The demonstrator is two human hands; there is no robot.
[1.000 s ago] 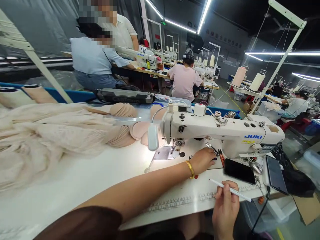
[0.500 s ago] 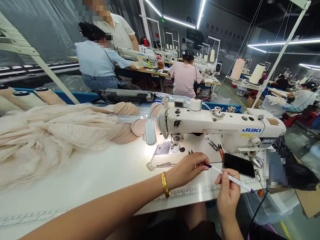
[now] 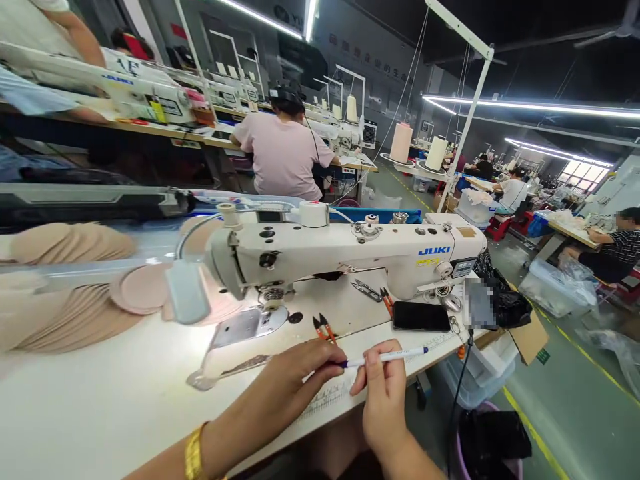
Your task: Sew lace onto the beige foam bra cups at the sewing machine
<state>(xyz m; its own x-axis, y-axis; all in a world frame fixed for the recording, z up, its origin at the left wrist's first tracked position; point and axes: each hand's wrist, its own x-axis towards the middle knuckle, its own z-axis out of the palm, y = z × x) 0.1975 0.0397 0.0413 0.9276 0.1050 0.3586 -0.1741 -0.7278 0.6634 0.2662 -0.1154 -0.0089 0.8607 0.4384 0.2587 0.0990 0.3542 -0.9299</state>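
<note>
In the head view, a slim white marker pen (image 3: pixel 404 354) with purple ends lies nearly level between my two hands, just above the table's front edge. The thumb and fingers of my left hand (image 3: pixel 295 383), a gold bangle on its wrist, are closed on the pen's left purple end. My right hand (image 3: pixel 384 393) pinches the white barrel between thumb and fingers. Orange-handled thread snips (image 3: pixel 325 328) lie right behind my left hand, their handles partly hidden by it. Beyond stands a white sewing machine (image 3: pixel 340 250) with its lamp lit.
A black phone (image 3: pixel 421 316), another pair of snips (image 3: pixel 367 290) and a mouse (image 3: pixel 453 303) lie right of the needle area. Round beige fabric pads (image 3: pixel 75 313) are stacked at left. A thread stand (image 3: pixel 425 172) rises behind; a person in pink (image 3: pixel 285 147) sits beyond.
The view has turned to the right and come closer to the machine. The pen has gone from slanting down rightward to nearly level. Both hands stay closed on it.
</note>
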